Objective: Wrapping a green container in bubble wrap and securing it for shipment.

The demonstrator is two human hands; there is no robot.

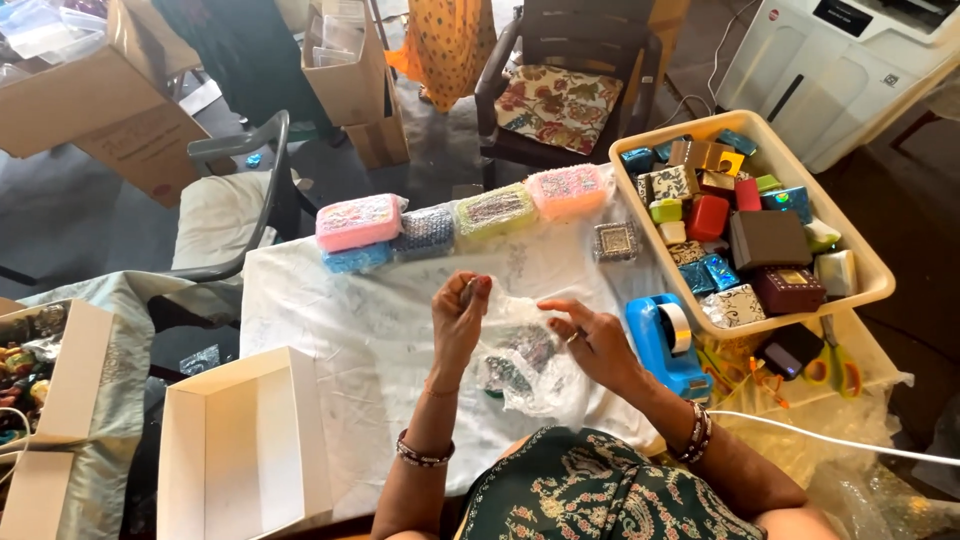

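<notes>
Between both hands (pixel 530 335), crinkled clear bag (pixel 525 365)

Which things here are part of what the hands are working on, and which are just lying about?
In hand: left hand and right hand grip the clear plastic bag.

Lying about: row of beaded boxes, tape dispenser, cream tray of small boxes, open white box, scissors.

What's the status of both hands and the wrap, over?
Left hand pinching clear plastic wrap. Right hand gripping its other edge. Tape dispenser beside right wrist.
</notes>
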